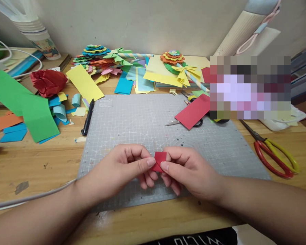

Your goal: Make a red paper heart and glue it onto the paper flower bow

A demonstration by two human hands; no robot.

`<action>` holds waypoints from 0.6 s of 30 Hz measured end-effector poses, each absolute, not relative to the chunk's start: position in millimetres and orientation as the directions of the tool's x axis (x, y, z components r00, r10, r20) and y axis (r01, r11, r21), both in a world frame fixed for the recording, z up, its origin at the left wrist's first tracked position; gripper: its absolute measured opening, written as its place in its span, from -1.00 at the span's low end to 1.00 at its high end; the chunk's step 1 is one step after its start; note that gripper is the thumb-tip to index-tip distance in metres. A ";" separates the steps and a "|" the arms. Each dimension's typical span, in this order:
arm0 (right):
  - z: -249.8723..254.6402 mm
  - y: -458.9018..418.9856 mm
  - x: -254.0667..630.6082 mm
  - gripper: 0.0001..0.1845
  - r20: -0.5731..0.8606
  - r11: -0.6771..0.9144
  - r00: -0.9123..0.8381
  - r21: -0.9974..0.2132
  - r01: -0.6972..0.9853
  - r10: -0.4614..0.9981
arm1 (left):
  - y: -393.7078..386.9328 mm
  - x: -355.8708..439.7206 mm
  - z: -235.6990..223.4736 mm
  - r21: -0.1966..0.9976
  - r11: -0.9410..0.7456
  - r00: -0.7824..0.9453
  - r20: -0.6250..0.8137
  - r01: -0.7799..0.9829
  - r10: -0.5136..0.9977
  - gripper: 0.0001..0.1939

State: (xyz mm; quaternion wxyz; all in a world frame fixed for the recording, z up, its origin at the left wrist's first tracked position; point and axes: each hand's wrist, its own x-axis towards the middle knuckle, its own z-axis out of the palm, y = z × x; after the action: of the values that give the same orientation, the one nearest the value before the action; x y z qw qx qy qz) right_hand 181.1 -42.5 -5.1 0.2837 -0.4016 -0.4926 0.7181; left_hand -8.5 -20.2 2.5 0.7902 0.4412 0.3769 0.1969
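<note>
A small folded piece of red paper (160, 157) is pinched between both hands above the grey cutting mat (132, 119). My left hand (136, 165) grips its left side, thumb on top. From the right, my right hand (185, 168) holds it with thumb and forefinger, the thumb pressing near a fold line. The other fingers of both hands curl underneath and partly hide the paper's lower edge. Farther back on the mat, a red paper rectangle (193, 111) lies across a pair of scissors (172, 123) with black handles.
Scissors with red and yellow handles (275, 153) lie at the right. A black pen (88, 117) rests along the mat's left edge. Green paper strips (38, 114), a crumpled red paper (49, 82), a yellow strip (85, 82) and layered paper flowers (97, 51) spread along the left and back.
</note>
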 end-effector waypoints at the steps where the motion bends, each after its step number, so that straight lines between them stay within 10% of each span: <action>1: -5.0 -42.4 181.3 -0.78 -0.298 -0.357 -0.513 -0.934 -0.017 0.805 | -19.6 -8.8 2.5 0.848 0.530 0.637 -0.420 0.021 0.647 -0.78; 18: -5.6 -45.8 181.4 -0.75 -0.309 -0.343 -0.465 -0.939 0.014 0.830 | -18.0 -4.2 5.3 0.817 0.571 0.540 -0.518 0.083 0.663 -0.84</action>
State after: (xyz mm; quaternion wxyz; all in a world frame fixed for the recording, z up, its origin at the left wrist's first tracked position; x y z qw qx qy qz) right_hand 181.4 -45.8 -5.6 0.2917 -0.4272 -0.4936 0.6991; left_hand -4.2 -18.0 5.3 0.7687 0.4233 0.4409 0.1885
